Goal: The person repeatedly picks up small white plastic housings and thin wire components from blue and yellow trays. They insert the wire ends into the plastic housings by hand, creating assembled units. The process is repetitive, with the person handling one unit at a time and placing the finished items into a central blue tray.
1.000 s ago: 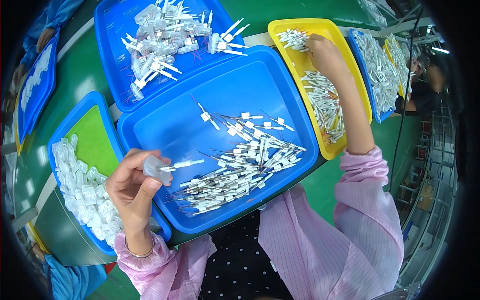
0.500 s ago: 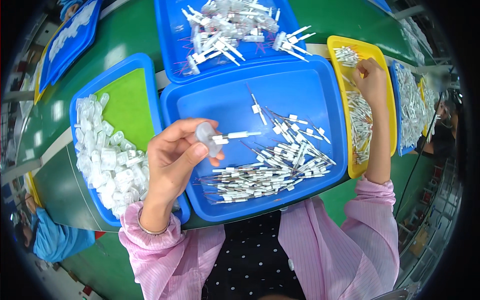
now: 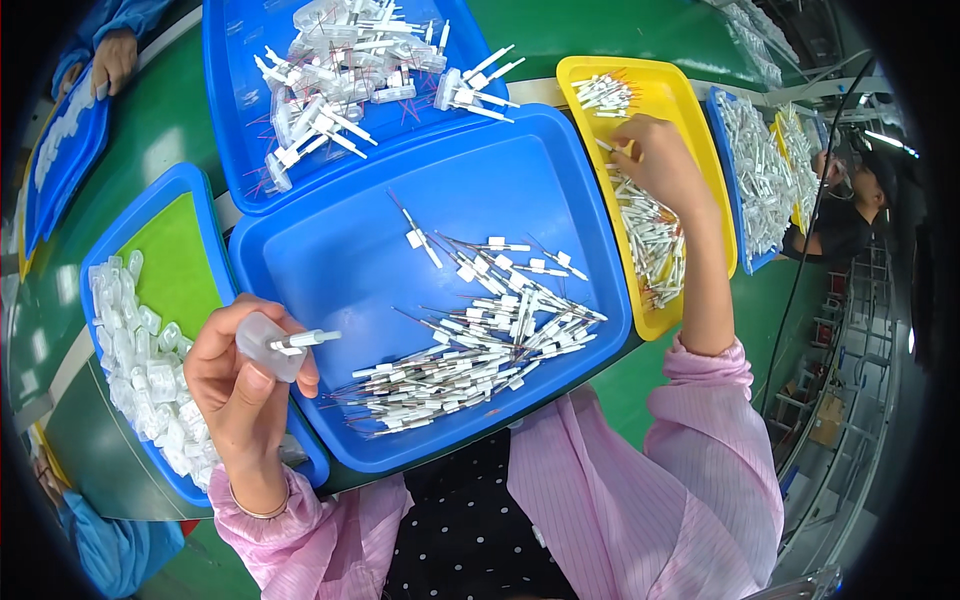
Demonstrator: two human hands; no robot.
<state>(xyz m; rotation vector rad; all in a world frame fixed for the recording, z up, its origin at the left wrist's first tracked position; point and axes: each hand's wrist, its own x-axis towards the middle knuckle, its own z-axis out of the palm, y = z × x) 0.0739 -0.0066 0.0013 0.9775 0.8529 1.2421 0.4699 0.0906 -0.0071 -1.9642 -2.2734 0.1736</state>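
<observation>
at a green worktop (image 3: pixel 580 30)
left grip (image 3: pixel 235 395) holds a translucent plastic part (image 3: pixel 262 345); right grip (image 3: pixel 662 168) over a yellow tray (image 3: pixel 660 95)

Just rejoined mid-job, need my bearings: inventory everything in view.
Table: one, green, beneath trays.
Central tray: one, blue, centre.
Wired pieces: many, white, central tray.
Far tray: one, blue, beyond it.
Assemblies: pile, clear and white, far tray.
Left tray: one, blue, green-floored, left.
Housings: pile, clear, left tray.
Yellow tray: one, yellow, right.
Slim pieces: many, white, yellow tray.
Outer trays: several, blue and yellow, both sides.
Other people: several, blue or dark clothes, edges.
Held housing: one, clear, central tray's left edge.
Left hand: one, pink-sleeved, holding it.
Right hand: one, pink-sleeved, over yellow tray.
</observation>
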